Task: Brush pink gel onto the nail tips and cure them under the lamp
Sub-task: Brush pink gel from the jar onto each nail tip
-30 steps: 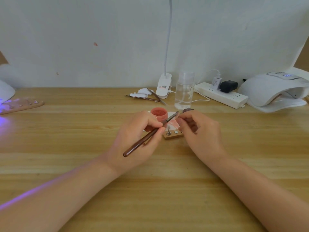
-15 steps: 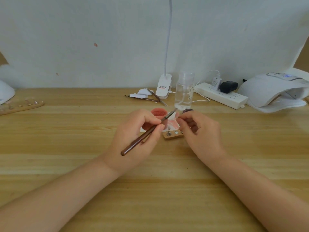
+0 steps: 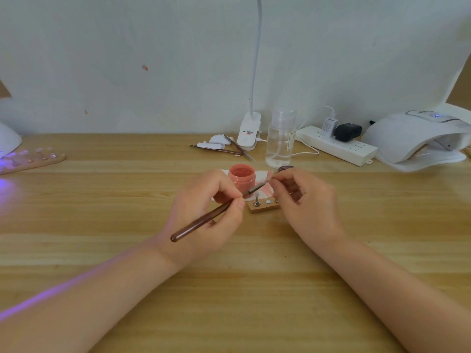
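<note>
The left hand is gripping the brush, its bristles meeting the nail tip the right hand is pinching above the desk; light, even strokes should be avoiding pooling.

a small home nail-art workstation, going by a wooden table against a bare white wall, two white curing lamps, an open pot of pink gel, a clip-on desk light, a power strip and a clear pump bottle.
</note>
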The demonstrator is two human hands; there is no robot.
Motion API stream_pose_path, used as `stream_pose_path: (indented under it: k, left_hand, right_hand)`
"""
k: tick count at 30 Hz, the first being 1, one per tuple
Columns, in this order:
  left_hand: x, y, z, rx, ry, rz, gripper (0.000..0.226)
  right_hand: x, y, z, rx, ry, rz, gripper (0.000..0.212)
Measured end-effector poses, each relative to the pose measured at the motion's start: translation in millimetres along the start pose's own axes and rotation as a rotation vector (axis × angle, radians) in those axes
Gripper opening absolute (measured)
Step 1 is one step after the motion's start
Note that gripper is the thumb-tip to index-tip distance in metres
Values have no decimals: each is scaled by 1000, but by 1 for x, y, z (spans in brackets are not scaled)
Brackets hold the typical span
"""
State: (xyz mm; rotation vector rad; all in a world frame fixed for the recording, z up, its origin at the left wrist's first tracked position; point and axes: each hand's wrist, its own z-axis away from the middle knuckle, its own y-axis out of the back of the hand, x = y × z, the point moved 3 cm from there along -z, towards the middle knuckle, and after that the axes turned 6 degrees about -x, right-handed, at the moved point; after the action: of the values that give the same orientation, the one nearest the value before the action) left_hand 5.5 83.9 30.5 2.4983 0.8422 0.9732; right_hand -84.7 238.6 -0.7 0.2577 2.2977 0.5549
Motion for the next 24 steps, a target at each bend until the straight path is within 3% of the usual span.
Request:
stream_pose_path:
  k: [4, 13, 18, 24]
  left_hand:
    - [2, 0, 8, 119, 55, 67, 19]
    - [-6, -5, 7, 49, 155, 148, 21]
    - [-2, -3, 6, 58, 114, 220, 10]
    - [2, -1, 6, 92, 80, 170, 16]
  right_hand:
    - [0, 0, 1, -7, -1, -14, 4]
    - [0, -1, 1, -30, -17, -45, 7]
    - [0, 0, 1, -39, -26, -66, 8]
    - [0, -1, 1, -37, -26, -53, 7]
